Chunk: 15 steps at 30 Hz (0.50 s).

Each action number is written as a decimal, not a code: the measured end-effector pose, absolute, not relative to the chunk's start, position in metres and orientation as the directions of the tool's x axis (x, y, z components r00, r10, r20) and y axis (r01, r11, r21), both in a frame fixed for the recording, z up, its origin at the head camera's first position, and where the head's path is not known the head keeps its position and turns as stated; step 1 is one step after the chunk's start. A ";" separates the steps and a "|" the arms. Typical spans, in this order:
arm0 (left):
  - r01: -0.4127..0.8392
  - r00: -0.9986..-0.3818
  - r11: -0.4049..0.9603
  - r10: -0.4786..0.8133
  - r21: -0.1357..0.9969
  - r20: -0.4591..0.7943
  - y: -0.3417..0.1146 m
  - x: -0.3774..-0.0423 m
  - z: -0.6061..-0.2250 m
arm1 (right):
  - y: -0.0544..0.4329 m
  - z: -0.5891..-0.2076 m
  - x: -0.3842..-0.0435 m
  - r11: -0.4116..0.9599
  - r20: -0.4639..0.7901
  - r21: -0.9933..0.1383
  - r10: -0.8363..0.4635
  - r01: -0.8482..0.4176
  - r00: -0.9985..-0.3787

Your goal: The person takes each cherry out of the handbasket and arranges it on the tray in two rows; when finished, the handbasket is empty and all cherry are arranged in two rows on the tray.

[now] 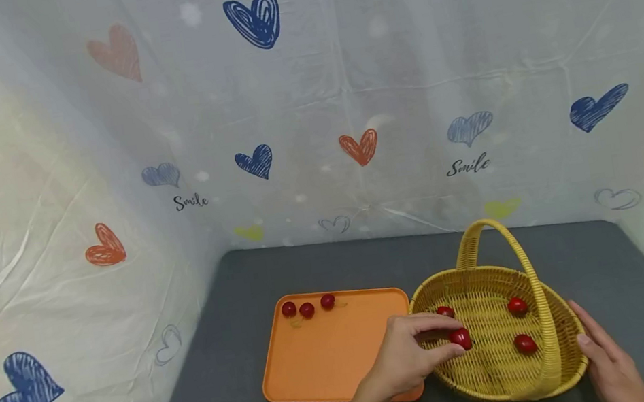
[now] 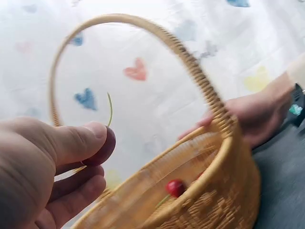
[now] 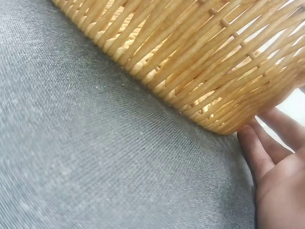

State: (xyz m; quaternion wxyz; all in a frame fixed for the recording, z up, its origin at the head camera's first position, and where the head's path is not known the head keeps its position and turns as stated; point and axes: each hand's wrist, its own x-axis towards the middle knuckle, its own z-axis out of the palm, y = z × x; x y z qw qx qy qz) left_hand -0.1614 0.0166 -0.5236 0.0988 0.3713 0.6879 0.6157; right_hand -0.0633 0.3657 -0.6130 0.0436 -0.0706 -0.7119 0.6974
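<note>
In the head view my left hand (image 1: pixel 402 354) is over the left part of a yellow wicker basket (image 1: pixel 495 379). Its thumb and fingers pinch a dark red cherry (image 1: pixel 460 339), whose thin green stem points up in the left wrist view. Three more cherries lie inside the basket, one of them a red cherry (image 1: pixel 525 343) near the handle. At the basket's right end is my right hand (image 1: pixel 616 366); its extended fingers (image 3: pixel 257 148) rest against the outer wicker wall in the right wrist view.
An orange tray (image 1: pixel 325 358) lies left of the basket, with three cherries (image 1: pixel 307 310) along its far edge. The basket's tall arched handle (image 1: pixel 537 287) rises over its right half. Grey cloth (image 1: pixel 217 380) covers the table, and a heart-printed curtain (image 1: pixel 297 108) hangs behind.
</note>
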 end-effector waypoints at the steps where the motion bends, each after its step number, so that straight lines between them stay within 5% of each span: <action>1: 0.398 -0.706 -0.057 0.619 0.916 0.345 0.010 -0.163 -0.525 | 0.366 -0.613 -0.063 0.014 -0.037 -0.999 0.160 0.039 -0.986; 6: 0.418 -0.752 -0.049 0.541 0.907 0.376 -0.022 -0.173 -0.531 | 0.367 -0.614 -0.064 0.010 -0.034 -0.999 0.158 0.036 -0.987; 15: 0.487 -0.841 0.282 0.408 0.826 0.356 -0.073 -0.200 -0.537 | 0.365 -0.614 -0.065 0.006 -0.010 -1.000 0.167 0.011 -0.986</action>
